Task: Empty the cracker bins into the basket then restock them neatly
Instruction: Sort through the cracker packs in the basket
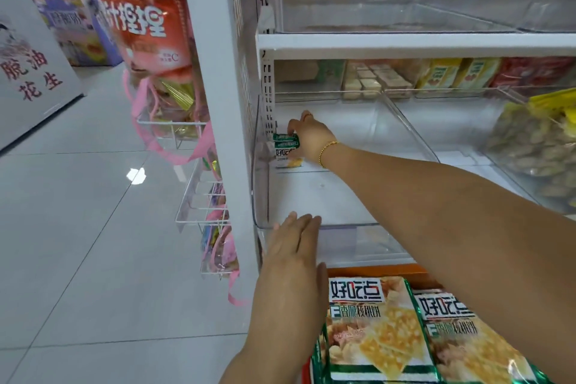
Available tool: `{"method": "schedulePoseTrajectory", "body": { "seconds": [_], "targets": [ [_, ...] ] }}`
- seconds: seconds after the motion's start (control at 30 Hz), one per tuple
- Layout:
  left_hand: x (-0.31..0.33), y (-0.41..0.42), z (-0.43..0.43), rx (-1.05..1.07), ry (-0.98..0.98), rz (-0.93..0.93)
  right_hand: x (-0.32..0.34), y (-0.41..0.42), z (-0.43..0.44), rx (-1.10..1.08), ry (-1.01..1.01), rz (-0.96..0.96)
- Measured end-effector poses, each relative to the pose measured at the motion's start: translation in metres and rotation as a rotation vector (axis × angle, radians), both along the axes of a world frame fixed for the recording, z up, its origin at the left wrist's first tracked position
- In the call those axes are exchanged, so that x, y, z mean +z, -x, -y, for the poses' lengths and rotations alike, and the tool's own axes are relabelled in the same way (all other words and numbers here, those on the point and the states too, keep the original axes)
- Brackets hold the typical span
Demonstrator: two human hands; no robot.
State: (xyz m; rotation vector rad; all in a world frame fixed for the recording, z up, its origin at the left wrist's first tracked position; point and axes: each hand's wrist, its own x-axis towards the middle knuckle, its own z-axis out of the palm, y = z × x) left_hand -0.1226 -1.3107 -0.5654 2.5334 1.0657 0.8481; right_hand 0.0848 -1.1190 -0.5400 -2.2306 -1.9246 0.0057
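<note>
Right hand (307, 134) grips small packet (285, 150) — green-topped, white below.

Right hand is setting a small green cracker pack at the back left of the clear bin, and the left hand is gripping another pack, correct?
Not quite. In the head view the left hand is open and holds nothing, by the clear bin front edge. The right hand does hold the small green cracker pack.

Clear bin (343, 196) floor mostly bare (one cracker packet (285, 150) back-left).
</note>
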Motion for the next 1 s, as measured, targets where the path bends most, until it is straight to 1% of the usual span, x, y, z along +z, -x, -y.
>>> {"method": "schedulePoseTrajectory", "body": {
  "seconds": [0.07, 0.13, 0.2, 0.23, 0.3, 0.33, 0.4, 0.47, 0.57, 0.6, 0.67, 0.77, 0.9, 1.0],
  "targets": [
    [0.0, 0.001, 0.008, 0.017, 0.038, -0.045, 0.001, 0.003, 0.005, -0.018, 0.015, -0.061],
    [0.008, 0.004, 0.017, 0.026, 0.037, -0.074, 0.005, 0.006, 0.012, -0.012, 0.02, -0.076],
    [0.015, 0.005, 0.026, -0.002, 0.053, -0.053, 0.015, 0.011, 0.025, 0.001, 0.007, -0.094],
    [0.014, 0.007, 0.029, -0.01, 0.097, -0.03, 0.023, 0.014, 0.034, 0.002, -0.011, -0.11],
    [0.017, 0.009, 0.037, -0.025, 0.156, -0.002, 0.044, 0.022, 0.063, 0.025, -0.054, -0.106],
    [0.019, 0.009, 0.043, -0.036, 0.162, 0.022, 0.056, 0.025, 0.081, 0.058, -0.066, -0.09],
    [0.022, 0.007, 0.056, -0.063, 0.153, 0.01, 0.075, 0.028, 0.131, 0.142, -0.072, -0.065],
    [0.019, 0.006, 0.071, -0.107, 0.169, -0.095, 0.085, 0.029, 0.192, 0.192, -0.068, -0.106],
    [0.009, 0.002, 0.098, -0.2, 0.2, -0.31, 0.08, 0.026, 0.28, 0.177, -0.034, -0.339],
    [0.001, 0.0, 0.107, -0.228, 0.202, -0.412, 0.074, 0.023, 0.306, 0.147, -0.019, -0.427],
    [-0.021, -0.001, 0.122, -0.253, 0.302, -0.566, 0.057, 0.017, 0.353, 0.042, -0.013, -0.586],
    [-0.056, 0.0, 0.133, -0.248, 0.51, -0.686, 0.019, 0.015, 0.404, -0.085, 0.017, -0.716],
    [-0.088, 0.012, 0.133, -0.092, 0.869, -0.702, -0.042, 0.011, 0.436, -0.153, 0.166, -0.746],
    [-0.102, 0.023, 0.137, -0.004, 0.964, -0.737, -0.077, 0.002, 0.441, -0.163, 0.239, -0.711]
  ]
}}
